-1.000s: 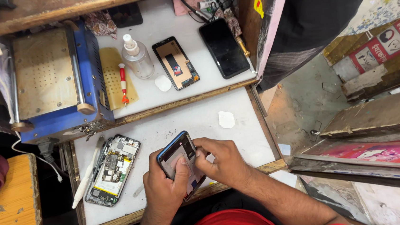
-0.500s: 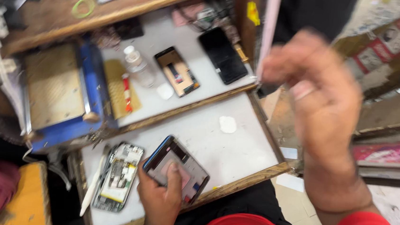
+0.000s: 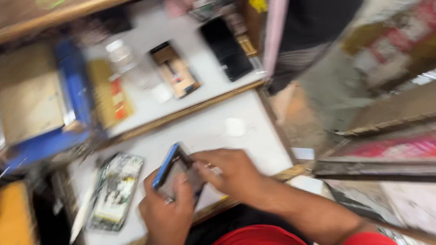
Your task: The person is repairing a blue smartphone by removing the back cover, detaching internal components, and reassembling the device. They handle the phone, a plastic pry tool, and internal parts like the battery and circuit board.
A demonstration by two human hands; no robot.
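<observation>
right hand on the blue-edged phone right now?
Yes, the right hand lies on the blue-edged phone, which the left hand grips from below over the white worktop.

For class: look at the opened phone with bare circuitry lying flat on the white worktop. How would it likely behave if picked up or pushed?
The opened phone looks flat and rigid, so it would probably slide rather than roll or tip. Its exposed insides suggest it is fragile and best lifted by the edges. It seems thin, so probably light. The image is blurred.

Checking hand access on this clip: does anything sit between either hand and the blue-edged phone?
Nothing visible does. The left hand grips the blue-edged phone from below, and the right hand rests directly on its upper side. The opened phone lies apart on the white worktop.
</observation>
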